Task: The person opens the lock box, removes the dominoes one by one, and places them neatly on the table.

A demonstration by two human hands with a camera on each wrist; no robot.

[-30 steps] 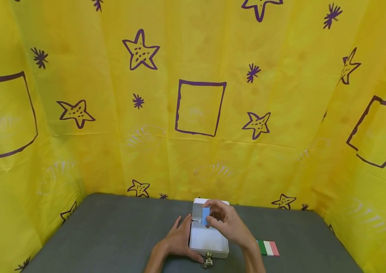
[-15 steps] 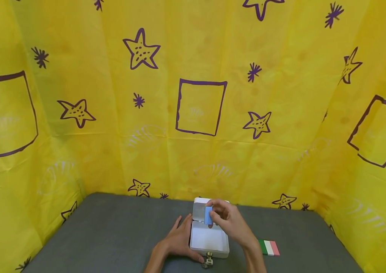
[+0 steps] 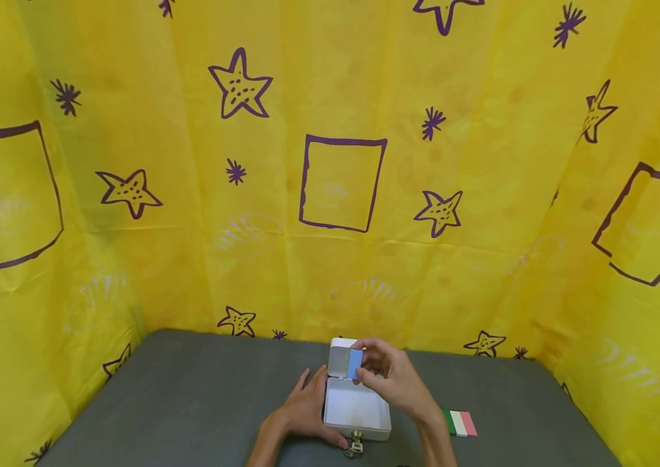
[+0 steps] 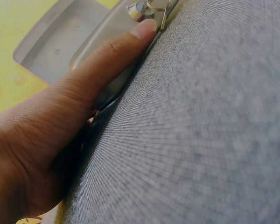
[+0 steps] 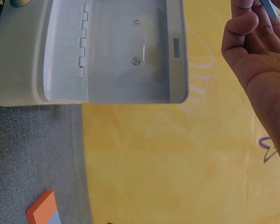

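A white metal cash box [image 3: 373, 433] stands with its lid [image 3: 338, 360] tipped back; keys [image 3: 355, 446] hang from the lock at its front. My left hand [image 3: 306, 408] rests along the box's left side with fingers extended, the thumb lying on the front near the lock. Above the box's back part, my right hand [image 3: 391, 377] pinches a thin light blue block [image 3: 355, 364] between thumb and fingers. In the right wrist view only an edge of that block [image 5: 269, 8] shows, the rest hidden or out of frame.
Flat green, white and pink blocks [image 3: 459, 423] lie in a row right of the box, partly behind my right forearm. Everything stands on a dark grey table [image 3: 207, 389]. A yellow curtain [image 3: 190, 272] with purple drawings hangs around its back and sides.
My right hand has shifted the light blue block slightly right and up, and the block has tilted a little. My left hand and the cash box have stayed in place.
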